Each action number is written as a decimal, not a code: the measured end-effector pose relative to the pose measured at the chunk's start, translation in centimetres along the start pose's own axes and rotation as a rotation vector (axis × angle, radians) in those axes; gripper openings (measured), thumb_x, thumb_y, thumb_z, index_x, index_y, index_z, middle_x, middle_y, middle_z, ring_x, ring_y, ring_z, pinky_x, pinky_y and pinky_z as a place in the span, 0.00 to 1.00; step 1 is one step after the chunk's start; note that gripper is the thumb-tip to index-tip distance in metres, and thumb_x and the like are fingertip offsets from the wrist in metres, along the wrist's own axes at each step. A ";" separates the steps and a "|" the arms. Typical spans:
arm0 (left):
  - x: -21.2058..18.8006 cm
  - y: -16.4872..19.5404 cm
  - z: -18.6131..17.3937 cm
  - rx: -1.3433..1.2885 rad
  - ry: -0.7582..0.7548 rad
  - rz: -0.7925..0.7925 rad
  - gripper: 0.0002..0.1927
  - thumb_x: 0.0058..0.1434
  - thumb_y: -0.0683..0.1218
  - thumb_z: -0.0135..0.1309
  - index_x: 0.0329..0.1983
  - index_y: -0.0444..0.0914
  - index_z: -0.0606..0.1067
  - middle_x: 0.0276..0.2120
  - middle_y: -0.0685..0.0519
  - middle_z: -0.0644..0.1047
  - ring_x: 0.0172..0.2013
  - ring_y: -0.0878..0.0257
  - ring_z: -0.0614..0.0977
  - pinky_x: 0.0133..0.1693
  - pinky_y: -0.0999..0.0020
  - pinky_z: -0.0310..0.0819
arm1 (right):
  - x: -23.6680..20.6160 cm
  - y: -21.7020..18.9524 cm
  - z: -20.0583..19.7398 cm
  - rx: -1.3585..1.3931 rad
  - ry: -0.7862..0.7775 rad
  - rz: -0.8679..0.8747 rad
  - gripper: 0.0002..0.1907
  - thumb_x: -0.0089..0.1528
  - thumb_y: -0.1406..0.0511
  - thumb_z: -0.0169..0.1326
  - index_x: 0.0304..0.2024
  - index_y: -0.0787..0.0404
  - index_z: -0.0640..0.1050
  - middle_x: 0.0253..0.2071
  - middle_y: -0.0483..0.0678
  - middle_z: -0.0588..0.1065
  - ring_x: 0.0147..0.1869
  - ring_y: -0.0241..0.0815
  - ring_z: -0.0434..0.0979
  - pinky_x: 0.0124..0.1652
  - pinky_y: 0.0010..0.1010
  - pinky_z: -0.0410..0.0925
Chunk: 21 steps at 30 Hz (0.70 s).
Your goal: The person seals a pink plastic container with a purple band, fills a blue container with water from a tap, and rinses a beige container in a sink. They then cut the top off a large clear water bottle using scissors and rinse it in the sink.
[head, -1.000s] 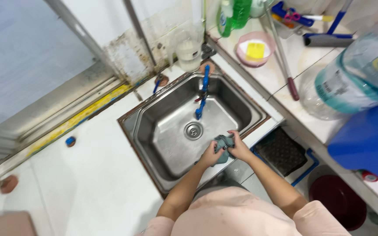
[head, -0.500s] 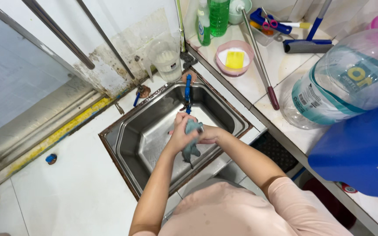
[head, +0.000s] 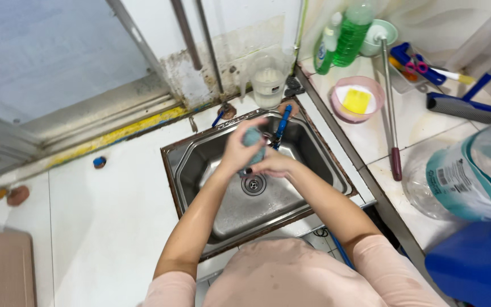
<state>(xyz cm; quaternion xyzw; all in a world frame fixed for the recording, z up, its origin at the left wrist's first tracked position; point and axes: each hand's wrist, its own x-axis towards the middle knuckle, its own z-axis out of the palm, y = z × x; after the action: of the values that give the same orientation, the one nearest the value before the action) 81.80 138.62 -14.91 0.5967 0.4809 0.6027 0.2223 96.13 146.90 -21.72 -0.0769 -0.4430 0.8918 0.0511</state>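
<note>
1. Both hands meet over the steel sink (head: 313,153), above the drain (head: 253,184). Left hand (head: 240,146) has its fingers clamped on a grey-blue cloth (head: 252,138); right hand (head: 272,166) is pressed to the cloth from the near side, fingers curled on its lower part.
2. Blue tap (head: 281,125) stands just right of the cloth, at the far rim; nothing sits betw. hands and drain.
3. Far of the sink: clear plastic cup (head: 268,82) w/ cloudy contents, by the wall corner.
4. Right, on the tiled ledge: pink bowl (head: 357,99) w/ a yellow sponge (head: 357,100), a long-handled tool (head: 389,102) lying beside it, green soap bottle (head: 352,34) at far end, tray of scissors and bits (head: 421,65).
5. Near right: big clear water jug (head: 473,170) w/ teal label, blue seat-like thing (head: 475,267) under it.
6. Surface: white tiled table (head: 103,222), stained yellow strip along the window frame at far left; a small blue cap (head: 99,162) lies there.
</note>
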 end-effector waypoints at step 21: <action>5.7 -0.5 -4.8 0.417 0.221 -0.363 0.23 0.57 0.62 0.61 0.33 0.37 0.81 0.25 0.46 0.83 0.27 0.57 0.83 0.34 0.62 0.78 | 10.3 -3.7 8.0 -0.243 0.177 -0.131 0.26 0.63 0.75 0.53 0.64 0.56 0.73 0.45 0.48 0.76 0.39 0.36 0.73 0.28 0.26 0.64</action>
<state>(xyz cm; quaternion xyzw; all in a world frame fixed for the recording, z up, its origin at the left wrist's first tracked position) 76.07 142.12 -11.62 0.4646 0.7143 0.5028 0.1454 84.58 144.46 -14.95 -0.1321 -0.5454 0.8161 0.1382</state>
